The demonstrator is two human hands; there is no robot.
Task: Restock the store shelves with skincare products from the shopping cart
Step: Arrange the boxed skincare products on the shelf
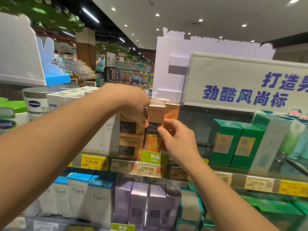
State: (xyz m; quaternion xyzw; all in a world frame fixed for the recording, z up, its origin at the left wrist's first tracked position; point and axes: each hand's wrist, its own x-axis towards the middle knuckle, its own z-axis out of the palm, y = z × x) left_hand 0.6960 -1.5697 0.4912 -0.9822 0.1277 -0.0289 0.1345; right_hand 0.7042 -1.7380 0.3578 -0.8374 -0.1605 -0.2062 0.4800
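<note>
A tall gold L'Oreal box point(155, 114) stands upright on the top shelf point(188, 174), in front of a second gold box point(172, 110). My left hand point(133, 105) reaches in from the left and grips the tall box at its upper left edge with curled fingers. My right hand point(176, 137) comes up from the lower right and pinches the same box at its right edge, thumb on the front. Two squat gold L'Oreal boxes point(130, 145) are stacked just left of it.
Green boxes point(233, 144) stand to the right on the same shelf under a white sign point(241, 84). White boxes and jars point(38, 104) fill the left. Curél boxes point(90, 194) and purple boxes point(146, 202) line the shelf below. Price tags point(146, 168) run along the shelf edge.
</note>
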